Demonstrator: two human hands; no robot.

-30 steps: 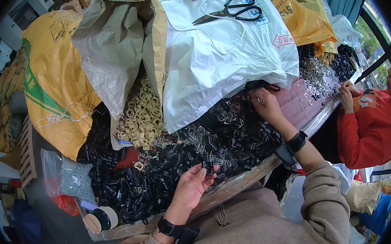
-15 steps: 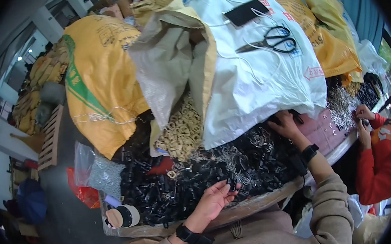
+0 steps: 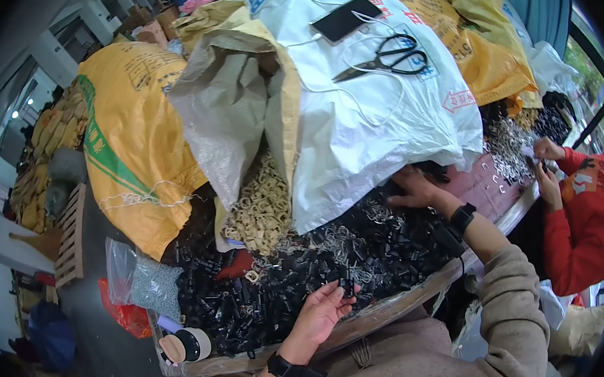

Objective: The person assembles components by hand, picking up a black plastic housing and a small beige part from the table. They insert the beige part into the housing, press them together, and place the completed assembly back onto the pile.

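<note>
My left hand (image 3: 323, 310) is closed in a pinch on a small black plastic piece (image 3: 347, 285), held over the near edge of the table. Beneath and beyond it spreads a heap of black plastic parts (image 3: 254, 300) mixed with silver metal rings (image 3: 383, 217). My right hand (image 3: 417, 188) reaches to the far side of the heap, against the lower edge of a white woven sack (image 3: 384, 138). Its thumb and fingers are apart, and I see nothing in them; some fingertips are partly hidden.
On the white sack lie a phone (image 3: 346, 19), a white cable and black-handled scissors (image 3: 395, 57). An open sack spills tan rings (image 3: 261, 210). A lidded cup (image 3: 186, 345) stands at the left corner. At right, a co-worker in a red sleeve (image 3: 573, 251) handles small parts.
The whole view has shifted, so the scene sits further left. My left hand still pinches the black piece, and my right hand stays by the sack's edge. The co-worker's hands moved slightly.
</note>
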